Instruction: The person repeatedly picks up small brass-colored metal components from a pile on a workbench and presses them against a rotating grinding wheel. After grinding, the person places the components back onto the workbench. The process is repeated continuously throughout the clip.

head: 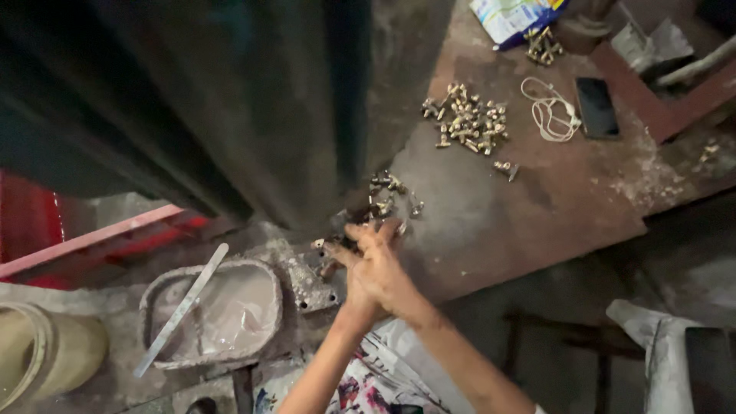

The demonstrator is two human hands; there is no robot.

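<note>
At the counter's (537,199) near edge, both hands overlap, right hand (379,276) over left hand (345,257), grip pinched narrow around small brass fittings (387,195); what they hold is hidden. Such pieces seem hard, light, slippery, best pinched by their bodies. Beyond lies a bigger pile (468,119).

Rusty brown workbench (537,207), dark machine body (230,100), dim light
</note>
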